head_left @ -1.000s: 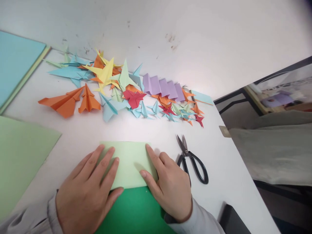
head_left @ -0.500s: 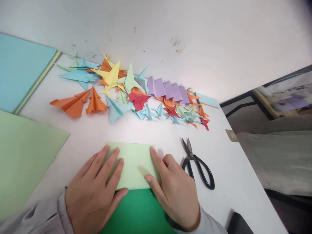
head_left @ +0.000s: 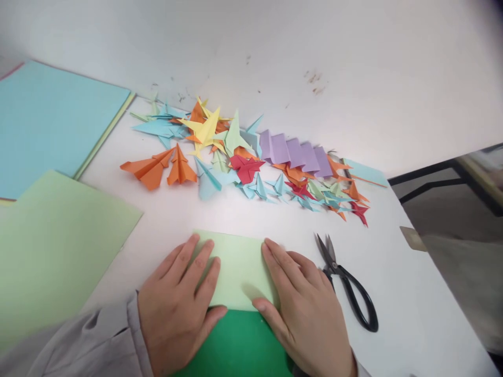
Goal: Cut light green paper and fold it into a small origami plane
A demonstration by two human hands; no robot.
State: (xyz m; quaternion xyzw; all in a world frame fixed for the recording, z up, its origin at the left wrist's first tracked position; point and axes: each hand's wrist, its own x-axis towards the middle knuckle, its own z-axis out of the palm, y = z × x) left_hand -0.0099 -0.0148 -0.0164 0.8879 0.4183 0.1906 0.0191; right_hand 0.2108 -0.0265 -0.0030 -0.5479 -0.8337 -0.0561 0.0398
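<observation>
A pale green sheet of paper (head_left: 239, 269) lies flat in front of me, its near edge over a dark green mat (head_left: 239, 345). My left hand (head_left: 181, 303) rests on the paper's left side, fingers spread and thumb near the lower edge. On the right side, my right hand (head_left: 306, 309) presses down with its fingers stretched out and its thumb apart. Both palms hide parts of the paper's sides. Black-handled scissors (head_left: 334, 269) lie just right of my right hand, blades pointing away and slightly parted.
Folded paper planes (head_left: 204, 128) in several colours are heaped along the wall, beside a pleated purple paper (head_left: 296, 152). Large blue sheets (head_left: 66, 120) and a large pale green sheet (head_left: 66, 246) lie at the left. The table's right edge has a metal plate (head_left: 412, 239).
The view has swung left, so everything sits farther right. My right hand's fingers, partly curled behind the index finger before, now lie straighter along the paper. The left hand keeps its place.
</observation>
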